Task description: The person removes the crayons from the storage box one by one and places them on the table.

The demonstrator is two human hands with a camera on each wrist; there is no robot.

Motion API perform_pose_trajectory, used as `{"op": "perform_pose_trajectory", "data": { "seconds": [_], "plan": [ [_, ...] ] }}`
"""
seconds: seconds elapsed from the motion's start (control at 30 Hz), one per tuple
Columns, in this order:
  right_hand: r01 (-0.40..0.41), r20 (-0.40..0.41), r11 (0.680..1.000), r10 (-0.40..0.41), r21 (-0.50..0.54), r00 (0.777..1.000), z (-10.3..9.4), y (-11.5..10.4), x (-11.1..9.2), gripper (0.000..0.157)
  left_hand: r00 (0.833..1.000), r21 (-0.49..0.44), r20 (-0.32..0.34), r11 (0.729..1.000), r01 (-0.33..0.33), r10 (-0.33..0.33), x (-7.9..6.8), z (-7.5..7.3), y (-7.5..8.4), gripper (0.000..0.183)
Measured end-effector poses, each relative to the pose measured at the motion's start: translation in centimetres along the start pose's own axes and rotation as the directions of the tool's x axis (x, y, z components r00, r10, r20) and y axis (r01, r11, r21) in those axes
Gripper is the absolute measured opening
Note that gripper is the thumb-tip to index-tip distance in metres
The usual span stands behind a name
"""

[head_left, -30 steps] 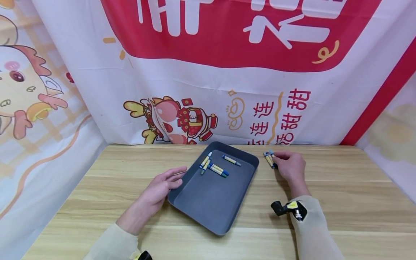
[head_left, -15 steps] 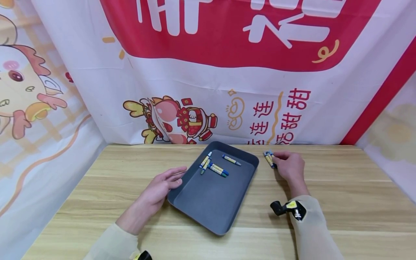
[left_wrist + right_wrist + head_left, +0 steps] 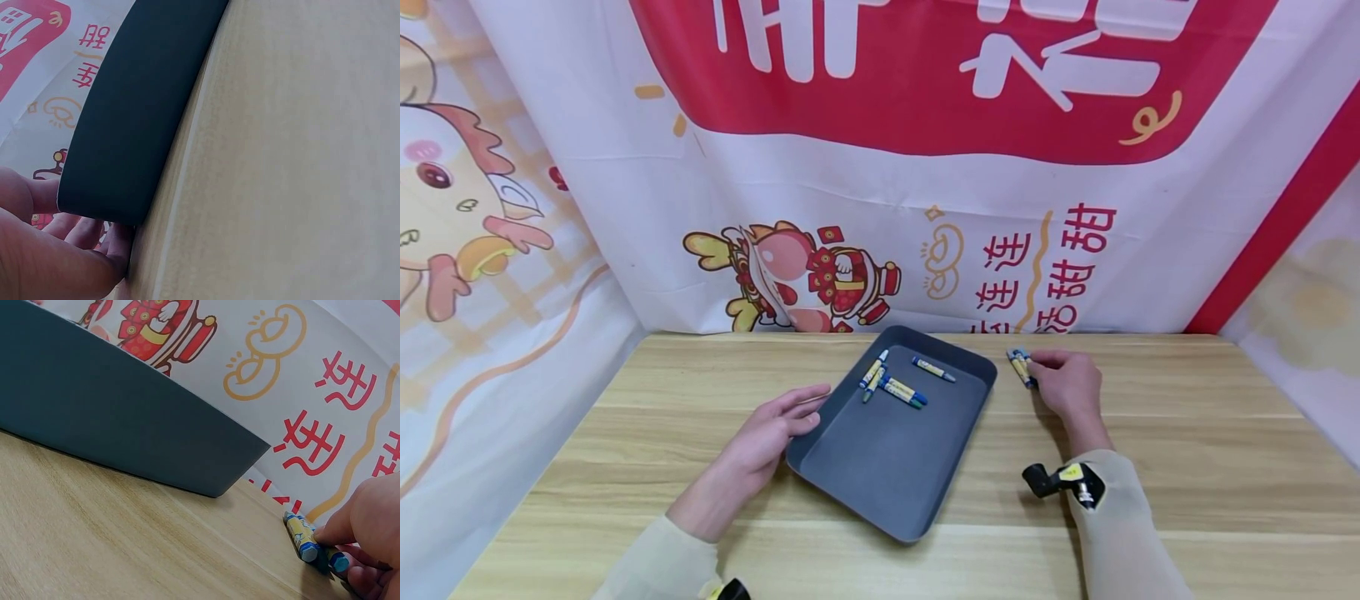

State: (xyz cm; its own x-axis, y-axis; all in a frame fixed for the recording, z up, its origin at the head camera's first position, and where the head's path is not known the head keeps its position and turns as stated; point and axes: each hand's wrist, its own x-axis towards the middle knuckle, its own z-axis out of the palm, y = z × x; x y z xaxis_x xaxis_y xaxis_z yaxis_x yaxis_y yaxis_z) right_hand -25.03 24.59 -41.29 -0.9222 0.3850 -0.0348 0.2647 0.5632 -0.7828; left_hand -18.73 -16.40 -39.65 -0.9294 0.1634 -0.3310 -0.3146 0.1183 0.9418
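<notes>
A dark grey tray (image 3: pixel 880 467) lies slanted on the wooden table, with several crayons (image 3: pixel 934 369) in yellow-and-blue wrappers loose in its far half. My left hand (image 3: pixel 767 433) holds the tray's left side, thumb at the rim and the other fingers along the outside; in the left wrist view the tray wall (image 3: pixel 125 125) partly hides the fingers. To the right of the tray, my right hand (image 3: pixel 1067 385) pinches at a small cluster of crayons (image 3: pixel 1021 367) on the table. In the right wrist view one crayon (image 3: pixel 302 539) lies beside another crayon (image 3: pixel 338 561) under the fingers.
The wooden table (image 3: pixel 1187 467) extends around the tray on all sides. Behind it hangs a printed white-and-red cloth (image 3: pixel 865 183), meeting the table's far edge close to the tray and the right hand. Another printed cloth (image 3: pixel 490 350) hangs at the left.
The crayons at my right fingertips have shifted slightly, their blue tips drawing closer together. My right hand has moved a little to the left. The left hand and the tray stay in place.
</notes>
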Motion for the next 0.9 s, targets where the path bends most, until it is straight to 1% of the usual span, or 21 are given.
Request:
{"op": "perform_pose_trajectory", "data": {
  "seconds": [0.4, 0.8, 0.9],
  "plan": [
    [-0.011, 0.016, 1.0, 0.011, 0.007, 1.0, -0.09, -0.21, -0.18, 0.034, 1.0, 0.0, 0.0, 1.0, 0.003, -0.003, -0.12, -0.02, 0.03, 0.049],
    [-0.063, 0.033, 0.997, 0.062, 0.038, 0.998, -0.53, -0.34, 0.0, 0.04, 1.0, 0.003, 0.002, 1.0, 0.009, -0.009, -0.14, 0.02, 0.05, 0.049],
    [-0.064, 0.036, 0.997, 0.063, 0.044, 0.997, -0.63, -0.43, 0.01, 0.04, 1.0, 0.0, 0.003, 1.0, 0.009, -0.009, -0.12, 0.01, 0.03, 0.049]
  ]
}}
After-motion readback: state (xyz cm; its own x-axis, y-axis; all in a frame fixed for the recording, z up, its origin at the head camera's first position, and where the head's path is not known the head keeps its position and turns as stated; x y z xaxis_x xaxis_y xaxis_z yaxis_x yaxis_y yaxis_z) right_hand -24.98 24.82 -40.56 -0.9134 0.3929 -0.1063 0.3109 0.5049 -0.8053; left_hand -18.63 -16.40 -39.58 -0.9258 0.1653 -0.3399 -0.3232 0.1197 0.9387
